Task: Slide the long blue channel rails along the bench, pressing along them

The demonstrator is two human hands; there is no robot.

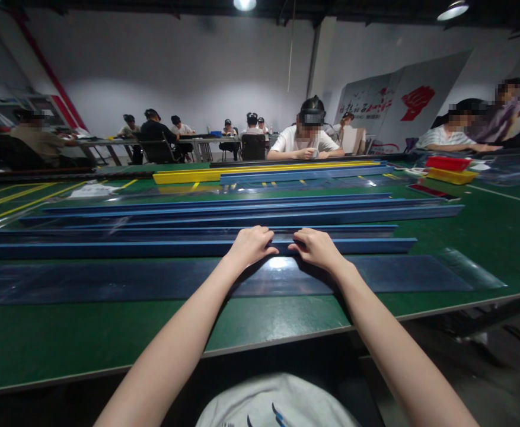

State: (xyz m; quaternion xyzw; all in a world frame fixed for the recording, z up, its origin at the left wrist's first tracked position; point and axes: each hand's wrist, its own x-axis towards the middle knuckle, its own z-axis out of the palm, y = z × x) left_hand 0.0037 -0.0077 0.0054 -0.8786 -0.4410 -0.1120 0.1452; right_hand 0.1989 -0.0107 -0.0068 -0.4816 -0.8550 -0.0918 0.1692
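Both hands grip the near edge of a long blue plastic strip [366, 245] with a raised lip, lying crosswise on the table. My left hand [251, 244] is curled over it left of the middle, thumb on the near side. A short gap to the right, my right hand [317, 247] holds the same strip with bent fingers, thumb pointing inward. The fingertips of both hands are partly hidden behind the lip. In front of the strip, under my wrists, a flat dark-blue sheet [108, 281] lies beneath shiny clear film.
More blue strips [251, 218] lie parallel beyond my hands, and a yellow strip [184, 177] farther back. At the right are a red tray [449, 162], a yellow tray [450, 176] and a phone [435, 192]. Across the green table [500, 231] sits a person [304, 133].
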